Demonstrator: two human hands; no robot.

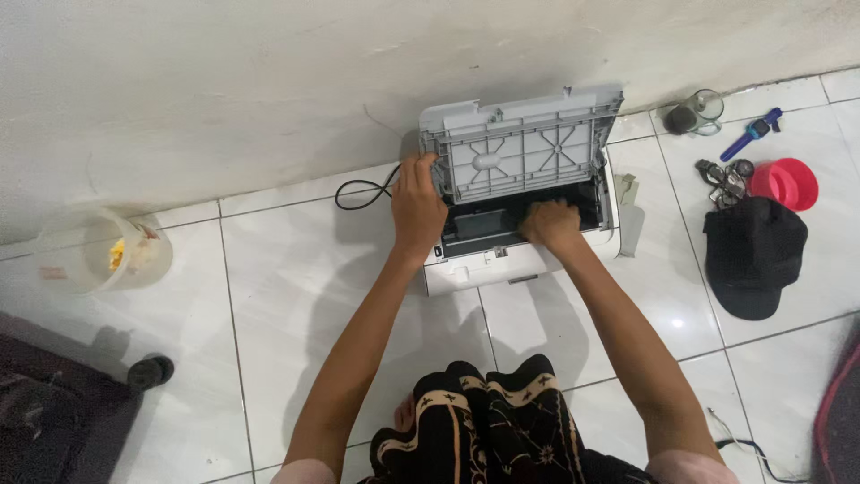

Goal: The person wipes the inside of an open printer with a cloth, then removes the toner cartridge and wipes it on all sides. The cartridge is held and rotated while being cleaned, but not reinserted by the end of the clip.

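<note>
Patterned black-and-tan cloth (488, 421) covers the person's lap at the bottom edge, both bare forearms reaching forward from it. Left hand (417, 204) is clamped on the left edge of the white printer (502, 264), fingers curled over the side where the raised lid (520, 143) hinges up. Right hand (551, 224) is down inside the open dark cavity, fingers bent and pressed onto something black there; whether it grips anything, cannot tell. Hands are apart, one at each side of the opening. Printer sits on the white tiled floor (296, 296) directly ahead of the person, its back against the wall (224, 90), lid tilted up with ribbed underside showing.

Outward: black cable (363, 191) loops on the floor just left of the left hand. Far left, translucent plastic jug (125, 255) with yellow bits inside. Right of the printer, black cap (752, 260), well apart from the hands; beyond it a red bowl (786, 183), a bunch of keys (726, 177), a blue wristwatch (752, 133) and a glass mug (697, 114) near the wall.
</note>
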